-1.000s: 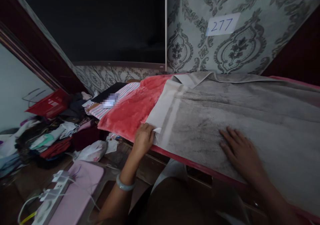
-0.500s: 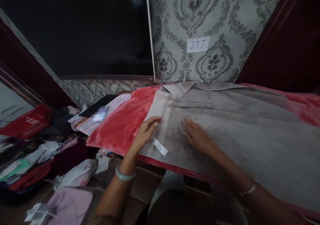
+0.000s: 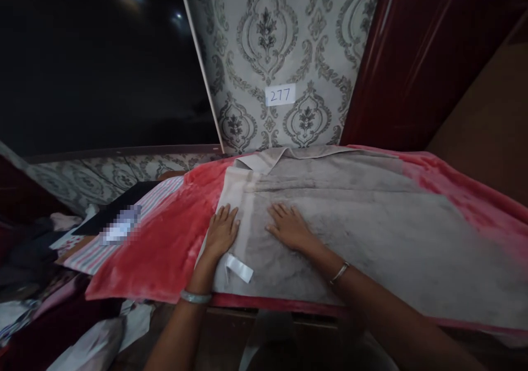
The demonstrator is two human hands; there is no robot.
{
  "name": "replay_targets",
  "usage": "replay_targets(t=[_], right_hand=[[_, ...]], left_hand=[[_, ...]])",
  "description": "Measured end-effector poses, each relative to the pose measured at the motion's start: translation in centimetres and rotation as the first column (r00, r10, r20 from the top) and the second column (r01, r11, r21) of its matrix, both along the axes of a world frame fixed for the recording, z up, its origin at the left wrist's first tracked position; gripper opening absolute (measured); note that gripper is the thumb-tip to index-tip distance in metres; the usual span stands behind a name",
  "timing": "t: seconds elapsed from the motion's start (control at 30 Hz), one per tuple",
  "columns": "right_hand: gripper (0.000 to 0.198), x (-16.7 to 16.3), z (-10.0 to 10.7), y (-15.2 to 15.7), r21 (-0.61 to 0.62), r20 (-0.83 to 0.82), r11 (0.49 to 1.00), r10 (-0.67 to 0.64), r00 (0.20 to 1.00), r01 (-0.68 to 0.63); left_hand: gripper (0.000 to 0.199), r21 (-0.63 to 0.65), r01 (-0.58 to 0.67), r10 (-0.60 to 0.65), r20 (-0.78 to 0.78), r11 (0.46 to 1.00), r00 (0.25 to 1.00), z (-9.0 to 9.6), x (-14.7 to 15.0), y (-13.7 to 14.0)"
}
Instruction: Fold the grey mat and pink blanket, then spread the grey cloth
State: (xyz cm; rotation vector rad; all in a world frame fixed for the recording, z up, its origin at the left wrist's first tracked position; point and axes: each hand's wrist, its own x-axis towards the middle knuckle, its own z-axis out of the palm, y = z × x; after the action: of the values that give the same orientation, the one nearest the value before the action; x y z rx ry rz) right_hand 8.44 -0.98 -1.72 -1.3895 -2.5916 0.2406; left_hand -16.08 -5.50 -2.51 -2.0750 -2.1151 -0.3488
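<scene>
A grey fleecy garment or blanket [image 3: 363,233], with a lighter band along its left side, lies spread over red plush fabric [image 3: 148,239]. My left hand [image 3: 223,231] rests flat on the pale left border, fingers spread. To its right my right hand [image 3: 289,225] lies palm down on the grey cloth, fingers apart. Both hands hold nothing. Just below the left hand a white label [image 3: 239,269] sticks out from the cloth. At the far side, a corner of the grey fabric [image 3: 268,161] is folded over.
Striped cloth [image 3: 160,195] and a dark flat panel [image 3: 117,209] lie left of the red fabric. Piled clothes and white bags [image 3: 86,349] crowd the lower left. Behind stand a large dark screen [image 3: 103,68] and a patterned wall with a "277" paper [image 3: 280,94].
Both hands have come down flat on the cloth with fingers spread; the left hand was curled before. The camera view has turned to the right.
</scene>
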Motion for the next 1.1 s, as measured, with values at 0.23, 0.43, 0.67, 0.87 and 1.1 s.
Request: replay_targets(t=[0.23,0.43,0.67,0.87,1.1], right_hand=[[0.064,14.3,-2.3,3.2,0.149,0.003,0.938,-0.317,0.948,0.313],[0.072,29.5,-4.4,1.7,0.191,-0.079,0.771,-0.605,0.792,0.608],[0.078,36.0,-4.4,-1.8,0.113,-0.108,0.632,-0.759,0.642,0.767],[0.079,35.4,-3.9,-2.3,0.135,-0.122,0.639,-0.748,0.652,0.757],[0.082,35.1,-3.5,-2.6,0.12,-0.103,0.627,-0.763,0.638,0.77]], left_hand=[[0.052,-0.007,0.002,-0.002,0.029,1.0,1.0,0.3,0.0,0.2],[0.053,-0.004,-0.003,0.003,0.017,1.0,1.0,0.2,-0.2,0.4],[0.052,0.029,-0.003,0.003,0.002,1.0,1.0,-0.1,-0.4,0.7],[0.052,0.034,-0.005,0.005,-0.004,0.999,1.0,-0.1,-0.4,0.7],[0.051,0.027,-0.01,0.01,0.007,1.0,1.0,0.0,-0.3,0.8]])
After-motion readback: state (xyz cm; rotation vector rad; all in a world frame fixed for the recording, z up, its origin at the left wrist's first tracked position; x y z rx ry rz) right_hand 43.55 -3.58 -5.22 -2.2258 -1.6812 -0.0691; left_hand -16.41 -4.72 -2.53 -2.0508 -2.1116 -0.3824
